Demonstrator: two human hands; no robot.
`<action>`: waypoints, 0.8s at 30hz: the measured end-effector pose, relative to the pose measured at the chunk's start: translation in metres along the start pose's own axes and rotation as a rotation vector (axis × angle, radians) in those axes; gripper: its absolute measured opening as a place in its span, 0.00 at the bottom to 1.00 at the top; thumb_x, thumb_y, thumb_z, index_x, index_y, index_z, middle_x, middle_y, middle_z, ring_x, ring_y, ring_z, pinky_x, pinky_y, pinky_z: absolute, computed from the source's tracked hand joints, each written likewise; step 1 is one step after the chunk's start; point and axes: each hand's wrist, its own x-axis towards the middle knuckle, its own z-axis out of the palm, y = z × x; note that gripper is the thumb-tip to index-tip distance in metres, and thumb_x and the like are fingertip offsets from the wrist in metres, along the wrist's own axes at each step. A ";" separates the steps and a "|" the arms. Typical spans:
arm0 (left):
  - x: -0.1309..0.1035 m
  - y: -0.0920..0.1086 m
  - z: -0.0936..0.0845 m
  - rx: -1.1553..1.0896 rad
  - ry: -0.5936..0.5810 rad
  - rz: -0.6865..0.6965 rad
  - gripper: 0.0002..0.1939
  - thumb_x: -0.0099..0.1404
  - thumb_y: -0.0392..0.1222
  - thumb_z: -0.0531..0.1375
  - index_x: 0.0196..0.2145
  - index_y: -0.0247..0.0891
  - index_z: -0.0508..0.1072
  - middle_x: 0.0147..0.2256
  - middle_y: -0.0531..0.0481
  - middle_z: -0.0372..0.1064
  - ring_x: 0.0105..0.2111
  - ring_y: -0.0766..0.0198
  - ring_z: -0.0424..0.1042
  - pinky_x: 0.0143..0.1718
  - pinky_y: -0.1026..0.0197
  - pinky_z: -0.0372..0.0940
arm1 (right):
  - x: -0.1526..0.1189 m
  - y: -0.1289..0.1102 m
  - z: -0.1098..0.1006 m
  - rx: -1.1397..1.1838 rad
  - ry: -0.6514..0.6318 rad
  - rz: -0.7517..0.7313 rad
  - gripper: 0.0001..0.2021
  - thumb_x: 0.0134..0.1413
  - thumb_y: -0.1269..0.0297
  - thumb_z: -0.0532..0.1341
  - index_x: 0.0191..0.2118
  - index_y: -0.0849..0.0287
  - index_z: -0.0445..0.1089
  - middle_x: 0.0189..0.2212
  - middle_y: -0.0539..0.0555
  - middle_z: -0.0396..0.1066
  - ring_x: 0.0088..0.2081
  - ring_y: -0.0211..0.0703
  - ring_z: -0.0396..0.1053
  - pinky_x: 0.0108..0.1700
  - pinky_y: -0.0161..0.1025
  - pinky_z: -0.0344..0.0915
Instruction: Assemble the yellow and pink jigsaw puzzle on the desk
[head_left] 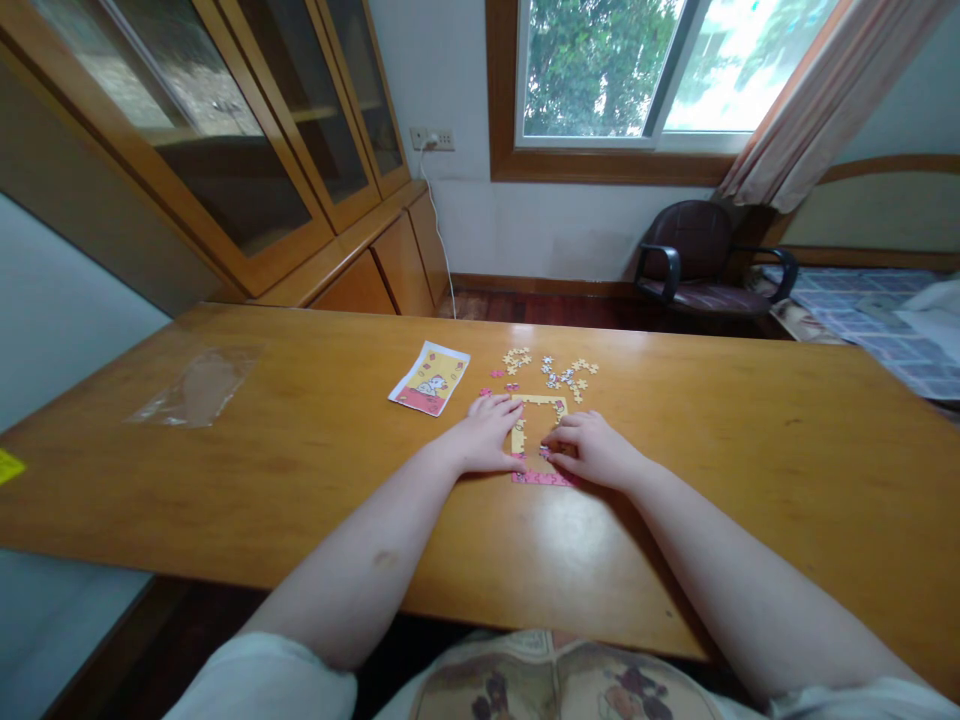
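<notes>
A jigsaw puzzle border (544, 478) lies on the wooden table, pink along its near edge and yellow along the other sides, with bare wood inside it. My left hand (489, 435) rests flat with fingers spread at the border's left side. Over the right side, my right hand (592, 448) pinches a small puzzle piece (544, 453) between thumb and fingers, inside the border. Loose yellow pieces (517, 358) and patterned pieces (559, 378) lie beyond the border. A few pink pieces (497, 374) sit near my left fingertips.
A picture card (430, 380) with a white animal on yellow and pink lies left of the puzzle. Farther left is a clear plastic bag (199, 388). A yellow item (10, 466) shows at the table's left edge. An armchair (694, 262) stands beyond the table (300, 500).
</notes>
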 end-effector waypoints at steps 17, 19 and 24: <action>-0.001 0.004 -0.006 -0.003 -0.038 -0.022 0.48 0.51 0.61 0.64 0.64 0.36 0.56 0.65 0.37 0.49 0.65 0.43 0.45 0.64 0.43 0.39 | 0.002 -0.003 -0.001 0.394 -0.025 0.199 0.04 0.52 0.66 0.64 0.28 0.58 0.75 0.27 0.50 0.75 0.29 0.38 0.69 0.34 0.34 0.63; 0.000 0.004 -0.005 -0.003 -0.038 -0.021 0.49 0.51 0.62 0.64 0.64 0.35 0.56 0.65 0.36 0.49 0.65 0.43 0.45 0.64 0.43 0.39 | 0.002 -0.001 0.000 0.452 -0.030 0.269 0.05 0.52 0.63 0.64 0.31 0.57 0.76 0.28 0.50 0.76 0.28 0.38 0.69 0.32 0.34 0.64; 0.000 0.004 -0.005 -0.005 -0.043 -0.023 0.50 0.51 0.62 0.64 0.64 0.34 0.55 0.66 0.37 0.48 0.65 0.43 0.44 0.65 0.43 0.38 | 0.000 0.007 0.001 0.603 -0.032 0.370 0.07 0.50 0.62 0.64 0.33 0.58 0.77 0.30 0.53 0.78 0.30 0.41 0.72 0.34 0.36 0.67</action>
